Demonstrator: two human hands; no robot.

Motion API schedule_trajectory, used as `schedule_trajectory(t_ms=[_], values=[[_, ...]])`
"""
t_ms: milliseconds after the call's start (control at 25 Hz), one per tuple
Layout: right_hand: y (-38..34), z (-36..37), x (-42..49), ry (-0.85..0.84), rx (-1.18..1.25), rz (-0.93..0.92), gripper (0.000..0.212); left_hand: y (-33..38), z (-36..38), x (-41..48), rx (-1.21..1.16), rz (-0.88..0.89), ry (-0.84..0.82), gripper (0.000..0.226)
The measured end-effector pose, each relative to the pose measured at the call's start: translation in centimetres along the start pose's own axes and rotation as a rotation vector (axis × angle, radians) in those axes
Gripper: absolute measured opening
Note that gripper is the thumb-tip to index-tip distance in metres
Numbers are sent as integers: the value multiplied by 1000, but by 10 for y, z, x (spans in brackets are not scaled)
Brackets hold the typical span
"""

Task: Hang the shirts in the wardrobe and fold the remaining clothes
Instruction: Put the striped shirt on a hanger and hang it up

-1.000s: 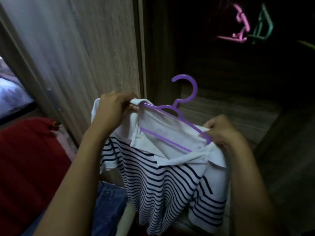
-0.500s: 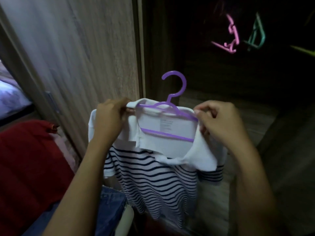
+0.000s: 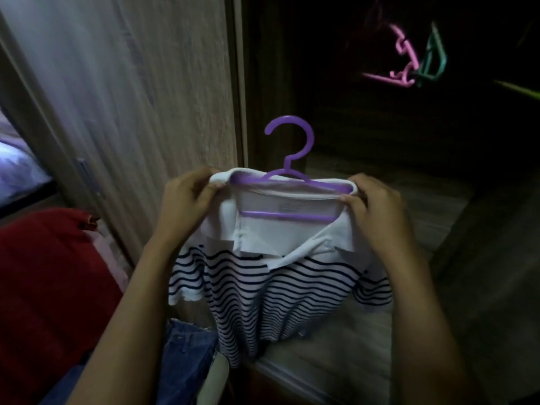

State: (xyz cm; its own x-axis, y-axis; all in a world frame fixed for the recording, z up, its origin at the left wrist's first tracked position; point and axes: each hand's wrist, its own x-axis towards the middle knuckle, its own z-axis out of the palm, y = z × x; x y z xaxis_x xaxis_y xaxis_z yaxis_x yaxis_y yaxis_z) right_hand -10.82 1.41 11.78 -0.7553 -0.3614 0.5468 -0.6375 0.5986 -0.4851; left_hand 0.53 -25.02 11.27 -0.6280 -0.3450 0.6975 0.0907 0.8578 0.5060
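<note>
A white polo shirt with dark navy stripes [image 3: 271, 290] sits on a purple plastic hanger [image 3: 292, 147], hook upright, in front of the open wardrobe. My left hand [image 3: 187, 200] pinches the shirt's left shoulder at the collar. On the other side, my right hand [image 3: 377, 206] grips the right shoulder and the hanger's end. The shirt hangs level between both hands, its collar spread open.
Inside the dark wardrobe hang a pink hanger [image 3: 400, 62], a teal hanger [image 3: 432, 57] and a green one [image 3: 517, 89]. A wooden wardrobe door [image 3: 140, 97] stands at left. Red cloth [image 3: 43, 287] and blue denim [image 3: 187, 361] lie lower left. A wooden shelf [image 3: 365, 331] is below.
The hanger turned from tilted to level and upright. My right hand rose to the shirt's right shoulder, and the shirt now sits squarely on the hanger.
</note>
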Motion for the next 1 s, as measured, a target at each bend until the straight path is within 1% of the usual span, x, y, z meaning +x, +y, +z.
schedule_trajectory(t_ms=[80,120,200,240,280,320,360,440,520,640,720,760,840,920,1000], values=[[3,4,-3,78,47,-18,12,0,-8,5,-181,-89,-92,40],[3,6,-5,105,42,-35,14,-2,-11,8,-208,-113,-184,44],[2,9,-4,135,30,-54,17,-7,-11,12,-68,-78,-393,45],[2,9,-3,144,36,-53,18,-8,-8,10,22,-24,-436,47],[3,9,-3,149,53,-47,19,-9,-5,7,76,20,-414,47],[3,8,-2,144,72,-43,18,-10,-2,3,84,36,-351,43],[4,7,-3,140,91,-46,16,-10,0,0,70,36,-283,39],[5,3,-3,97,122,-44,12,-11,1,-4,43,30,-197,40],[7,-5,-5,-46,160,3,8,-11,5,-6,8,17,-199,37],[23,-21,-9,-334,168,74,8,-8,15,-11,-35,-8,-242,22],[33,-30,-14,-507,164,146,9,-8,22,-10,-56,-20,-286,24],[36,-32,-15,-528,170,178,7,-8,26,-10,-83,-32,-310,27],[36,-35,-20,-468,190,221,8,-10,35,-9,-133,-68,-365,31],[34,-40,-24,-388,148,233,8,-10,45,-10,-157,-106,-409,22],[33,-46,-27,-341,43,258,11,-10,60,-10,-170,-150,-453,15]])
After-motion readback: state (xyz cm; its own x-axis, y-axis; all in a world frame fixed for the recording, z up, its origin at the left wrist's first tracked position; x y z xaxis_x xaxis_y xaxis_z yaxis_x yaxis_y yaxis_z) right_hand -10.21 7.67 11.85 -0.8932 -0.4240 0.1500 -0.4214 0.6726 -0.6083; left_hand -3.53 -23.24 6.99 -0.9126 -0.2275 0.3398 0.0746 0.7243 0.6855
